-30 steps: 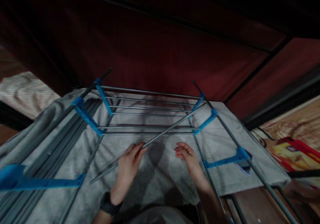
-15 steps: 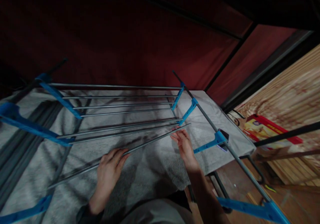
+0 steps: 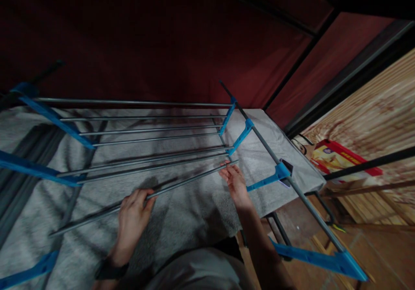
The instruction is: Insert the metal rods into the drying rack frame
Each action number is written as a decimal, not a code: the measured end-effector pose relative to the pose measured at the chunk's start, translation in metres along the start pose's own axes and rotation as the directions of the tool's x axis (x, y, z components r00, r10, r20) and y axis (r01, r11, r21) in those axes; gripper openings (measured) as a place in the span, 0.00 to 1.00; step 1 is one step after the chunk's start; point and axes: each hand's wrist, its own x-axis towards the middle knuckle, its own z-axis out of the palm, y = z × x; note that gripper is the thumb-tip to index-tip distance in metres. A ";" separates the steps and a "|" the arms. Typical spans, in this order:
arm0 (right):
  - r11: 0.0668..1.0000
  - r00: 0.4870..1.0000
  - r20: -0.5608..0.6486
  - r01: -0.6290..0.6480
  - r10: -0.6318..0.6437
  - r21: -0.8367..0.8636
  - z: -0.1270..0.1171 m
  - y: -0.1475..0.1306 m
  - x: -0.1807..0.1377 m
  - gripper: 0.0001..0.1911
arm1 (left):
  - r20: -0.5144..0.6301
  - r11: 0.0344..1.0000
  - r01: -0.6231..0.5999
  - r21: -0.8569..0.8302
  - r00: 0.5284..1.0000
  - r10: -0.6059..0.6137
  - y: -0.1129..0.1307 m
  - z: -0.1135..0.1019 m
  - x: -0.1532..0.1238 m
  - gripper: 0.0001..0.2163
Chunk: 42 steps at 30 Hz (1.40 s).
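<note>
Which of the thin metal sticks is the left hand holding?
The slanted stick in front: the left hand grips it, the right hand is near its right end. The sticks behind span blue brackets, untouched.

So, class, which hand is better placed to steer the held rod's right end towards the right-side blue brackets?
Probably the right hand: its fingertips are by the rod near its right end, towards the blue brackets. The left hand grips it around the middle.

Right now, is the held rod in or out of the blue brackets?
Out. Both ends of the rod show free of the blue brackets, while the left hand holds it.
</note>
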 end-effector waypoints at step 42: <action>0.976 0.976 -0.034 -0.217 0.216 -0.032 -0.009 0.043 -0.002 0.15 | 0.134 1.000 -0.021 0.001 0.991 0.020 0.009 -0.004 -0.005 0.15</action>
